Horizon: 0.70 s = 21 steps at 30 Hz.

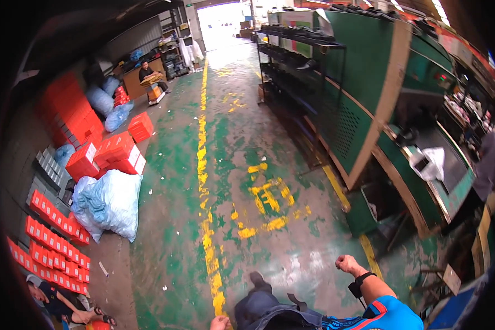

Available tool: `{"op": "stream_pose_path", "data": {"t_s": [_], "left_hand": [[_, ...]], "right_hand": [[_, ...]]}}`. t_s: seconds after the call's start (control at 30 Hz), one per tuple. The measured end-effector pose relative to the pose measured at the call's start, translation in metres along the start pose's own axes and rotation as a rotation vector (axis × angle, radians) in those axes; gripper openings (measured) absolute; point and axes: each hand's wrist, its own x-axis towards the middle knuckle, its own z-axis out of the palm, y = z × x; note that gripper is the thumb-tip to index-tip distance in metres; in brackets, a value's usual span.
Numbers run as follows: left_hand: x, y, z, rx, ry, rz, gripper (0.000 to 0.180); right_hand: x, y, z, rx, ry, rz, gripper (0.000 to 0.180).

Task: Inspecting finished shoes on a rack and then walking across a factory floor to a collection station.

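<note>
My right hand (345,263) hangs out in front of my body above the painted floor, its fingers curled in a loose fist with nothing visible in them. A dark band (359,281) wraps that wrist, below a blue sleeve (393,314). Only a small part of my left hand (220,323) shows at the lower edge, close to the yellow floor line (206,220); its fingers are mostly cut off. Between the two hands are my dark trousers (254,305) and one shoe (260,282) on the floor. Neither hand touches anything that I can see.
Orange boxes (115,151) and a big pale plastic sack (110,203) stand at left. One person (58,302) sits at the lower left, another (147,74) farther off. A shoe rack (291,60), green partition (363,99) and workbench (451,170) line the right; a person (488,162) stands there.
</note>
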Motion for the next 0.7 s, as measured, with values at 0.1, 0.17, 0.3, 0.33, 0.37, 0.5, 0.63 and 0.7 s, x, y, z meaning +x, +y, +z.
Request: {"op": "stream_pose_path", "data": {"t_s": [0.1,0.17,0.3,0.33,0.37,0.5,0.63,0.7], "left_hand": [[0.087,0.059,-0.013,0.069,-0.05,-0.086,0.016],[0.183,0.051,-0.054,0.389,-0.122,-0.123,0.015],[0.34,0.15,-0.067,0.297,-0.062,-0.241,0.016],[0.383,0.177,-0.08,0.398,-0.095,-0.297,0.017],[0.415,0.234,-0.059,0.221,0.086,-0.251,0.025],[0.576,0.388,-0.052,0.12,0.068,-0.074,0.031],[0.703,0.494,-0.013,0.152,0.089,-0.03,0.026],[0.752,0.5,-0.019,0.134,0.036,-0.109,0.017]], "right_hand": [[0.097,-0.085,-0.027,0.11,0.055,-0.023,0.017],[0.147,-0.139,-0.025,0.119,-0.01,0.063,0.016],[0.201,-0.193,-0.014,0.123,-0.3,-0.032,0.022],[0.213,-0.209,-0.015,0.081,-0.341,-0.021,0.02],[0.228,-0.222,-0.007,0.056,-0.353,0.011,0.018],[0.315,-0.21,0.029,-0.063,-0.358,0.047,0.033],[0.485,-0.177,0.011,-0.211,-0.563,-0.172,0.03],[0.591,-0.242,-0.047,0.017,-0.626,-0.157,0.022]]}}
